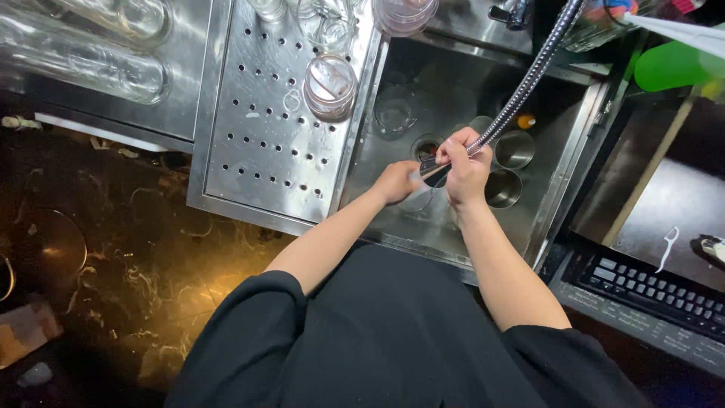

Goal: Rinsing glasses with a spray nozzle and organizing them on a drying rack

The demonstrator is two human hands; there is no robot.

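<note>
Over a steel sink (563, 196), my right hand (464, 170) grips the head of a flexible metal spray hose (529, 79), which runs up to the top right. My left hand (396, 181) holds a clear glass (418, 198) just under the sprayer, low in the basin. Two steel cups (515, 149) (503, 188) stand in the sink right of my hands. Another clear glass (393, 115) sits in the basin behind the drain (427, 145).
A perforated steel drainboard (264, 143) lies left of the sink with upturned glasses (330, 85) at its far end. More glassware (83, 60) lies at top left. A dark keyboard (653, 291) sits at right, a green object (672, 66) at top right.
</note>
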